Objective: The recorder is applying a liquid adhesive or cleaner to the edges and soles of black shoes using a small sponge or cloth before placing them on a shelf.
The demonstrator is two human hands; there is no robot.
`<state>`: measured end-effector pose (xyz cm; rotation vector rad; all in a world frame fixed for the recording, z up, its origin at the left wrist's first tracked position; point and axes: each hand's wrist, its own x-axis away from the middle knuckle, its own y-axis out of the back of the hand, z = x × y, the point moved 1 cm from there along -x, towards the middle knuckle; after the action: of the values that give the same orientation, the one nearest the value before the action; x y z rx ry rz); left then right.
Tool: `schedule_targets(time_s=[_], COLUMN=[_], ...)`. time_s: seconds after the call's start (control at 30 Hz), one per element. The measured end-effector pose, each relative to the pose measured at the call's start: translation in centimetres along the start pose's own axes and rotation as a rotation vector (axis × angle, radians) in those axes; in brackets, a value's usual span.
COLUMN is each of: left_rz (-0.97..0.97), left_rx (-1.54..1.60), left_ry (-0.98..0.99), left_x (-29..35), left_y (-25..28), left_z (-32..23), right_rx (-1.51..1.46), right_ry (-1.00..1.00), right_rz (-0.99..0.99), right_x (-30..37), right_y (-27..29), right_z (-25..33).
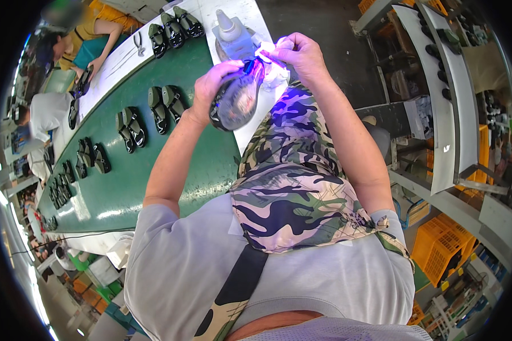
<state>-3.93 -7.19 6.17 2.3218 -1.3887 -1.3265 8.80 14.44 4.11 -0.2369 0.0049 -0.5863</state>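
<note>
A glossy black shoe (237,103) hangs over the table edge in front of me, its worn greyish sole turned toward me. My left hand (211,85) is closed round its side. At the far end of the shoe, my right hand (302,58) pinches with thumb and fingertips; a bright violet glow hides what lies between them. A crumpled white cloth or paper (276,75) lies just beneath those fingers. Close beyond the shoe stands a translucent squeeze bottle (233,38) with a pointed nozzle.
Several pairs of black shoes (132,128) stand along the green table (170,159). Pliers (139,44) lie on its white border. Co-workers (77,45) sit along the far left side. To the right are a shoe rack (438,108) and an orange crate (442,247).
</note>
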Motion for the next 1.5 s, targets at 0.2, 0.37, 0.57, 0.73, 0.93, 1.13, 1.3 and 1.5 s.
schedule_targets(time_s=[0.2,0.37,0.57,0.73,0.93,1.13,1.3,1.5], left_rz=[0.024,0.084,0.099,0.206,0.617,0.563,0.472,0.434], left_rx=[-0.087,-0.023,-0.08,-0.168,0.045,0.429,0.861,0.984], left_ry=[-0.067,-0.032,0.03,0.265,0.62,0.632,0.848,0.981], left_x=[-2.0,-2.2,-3.0,-3.6,-4.6,-3.6,-3.6,-3.2], left_y=[-1.8,-2.5,-4.0,-5.0,-4.6,-4.6,-4.6,-4.8], left_z=[-2.5,-2.0,-2.5,-2.9,-2.0,-0.8,-1.8,-1.2], right_rx=[0.106,0.079,-0.158,-0.18,-0.015,0.005,0.052,0.157], right_ry=[0.11,0.044,-0.081,0.004,0.194,0.273,0.326,0.431], right_rz=[-0.069,-0.115,-0.053,-0.013,-0.02,-0.009,0.027,0.048], right_x=[1.9,3.6,5.5,6.0,4.6,2.7,2.4,3.1], right_y=[0.7,1.2,0.8,1.1,1.9,2.9,2.6,2.6], right_z=[1.6,1.9,3.4,6.5,8.5,8.0,7.0,5.5])
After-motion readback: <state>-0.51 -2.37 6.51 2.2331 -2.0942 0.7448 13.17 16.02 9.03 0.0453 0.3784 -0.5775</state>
